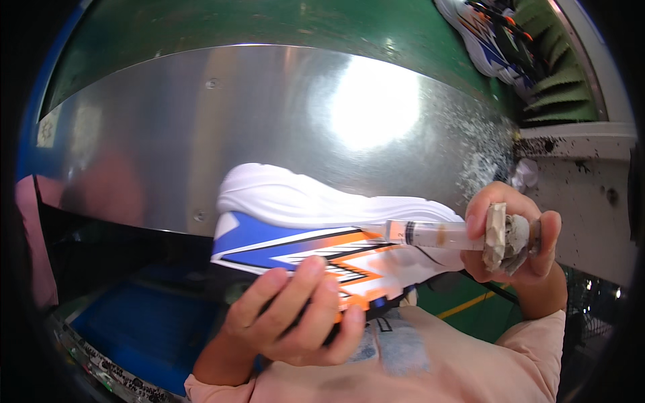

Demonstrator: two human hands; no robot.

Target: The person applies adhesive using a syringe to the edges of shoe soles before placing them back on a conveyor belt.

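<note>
- shiny metal table [168,121] behind; sneaker [302,232] lies sideways, sole up, long axis left-right.
- left hand [295,316] grips its underside.
- right hand [517,235] clasps syringe [437,235], tip pointing left, touching sneaker's side.

Sneaker [316,232]: smooth white rubbery sole, glossy printed synthetic upper. Syringe [437,235]: clear plastic barrel, plunger end crusted with rough dried glue. Metal sheet [201,127]: brushed, shiny, glare-lit, speckled with dried flecks at right. Sleeve [470,356]: matt cloth.

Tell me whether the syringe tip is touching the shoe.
Touching: in the head view the syringe tip meets the shoe at the sole seam, no gap visible.
</note>
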